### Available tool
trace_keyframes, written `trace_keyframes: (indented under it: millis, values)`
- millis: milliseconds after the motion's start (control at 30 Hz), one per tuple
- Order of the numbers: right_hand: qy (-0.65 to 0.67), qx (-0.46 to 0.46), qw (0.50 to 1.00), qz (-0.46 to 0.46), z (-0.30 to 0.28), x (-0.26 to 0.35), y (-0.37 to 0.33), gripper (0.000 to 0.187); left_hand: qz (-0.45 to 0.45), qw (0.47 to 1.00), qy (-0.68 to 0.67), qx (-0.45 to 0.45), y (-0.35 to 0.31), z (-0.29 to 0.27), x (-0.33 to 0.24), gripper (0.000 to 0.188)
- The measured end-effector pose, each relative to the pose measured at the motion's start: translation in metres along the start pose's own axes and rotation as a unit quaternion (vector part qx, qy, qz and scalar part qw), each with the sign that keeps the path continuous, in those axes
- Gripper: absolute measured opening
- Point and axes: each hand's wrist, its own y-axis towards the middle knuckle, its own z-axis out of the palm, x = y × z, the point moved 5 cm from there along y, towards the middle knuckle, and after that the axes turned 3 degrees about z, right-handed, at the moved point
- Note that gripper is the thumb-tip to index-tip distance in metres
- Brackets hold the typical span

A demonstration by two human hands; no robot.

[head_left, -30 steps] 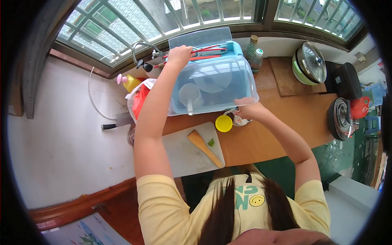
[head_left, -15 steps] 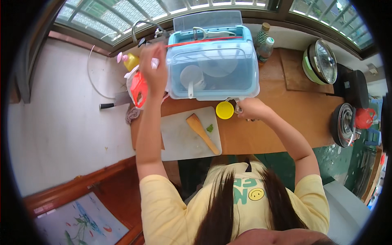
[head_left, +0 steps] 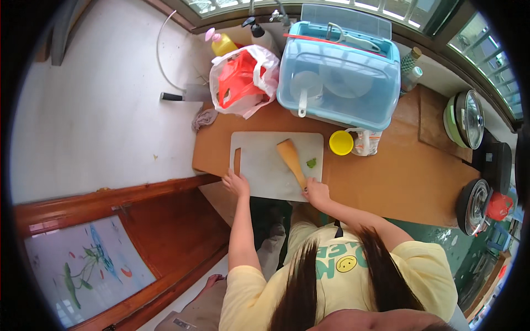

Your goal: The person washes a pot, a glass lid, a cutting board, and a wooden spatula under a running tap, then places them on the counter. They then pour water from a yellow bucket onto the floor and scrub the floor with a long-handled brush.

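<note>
A white cutting board (head_left: 259, 171) lies flat at the counter's near edge, with a wooden spatula (head_left: 290, 154) and a small piece of green leaf (head_left: 311, 163) on it. At its near left corner, my left hand (head_left: 237, 183) is closed on the edge. My right hand (head_left: 317, 195) is closed on the near right corner, right where the spatula's handle ends. Whether its fingers also press the handle, I cannot tell.
Behind the board stand a white bag with red plastic inside (head_left: 243, 77), a blue lidded bin (head_left: 342, 83), a yellow-lidded container (head_left: 341, 143) and a white packet (head_left: 366, 142). A black-handled knife (head_left: 182, 96) lies left; lidded pans (head_left: 469, 118) stand right.
My left hand has come down from beside the bag to the board. My right hand has left the packet for the board's near right corner. The view has shifted.
</note>
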Motion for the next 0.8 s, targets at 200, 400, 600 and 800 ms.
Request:
trace_keyframes:
  millis: [200,400,600,800]
  values:
    - [-0.014,-0.060,0.998,0.022,0.008,0.007,-0.003,0.024,-0.033,0.982,-0.059,0.179,0.061,0.031,0.028,0.042]
    - [-0.010,-0.027,0.999,-0.030,0.007,0.003,0.006,0.013,0.103,0.964,-0.181,0.166,0.071,0.024,-0.003,0.042]
    - [0.034,-0.156,0.987,-0.020,-0.045,-0.014,0.045,0.012,0.121,0.935,-0.242,0.230,0.091,0.059,0.029,0.032]
    - [0.057,-0.152,0.982,0.092,-0.030,-0.018,0.059,0.013,0.167,0.928,-0.238,0.235,0.101,0.053,0.029,0.026]
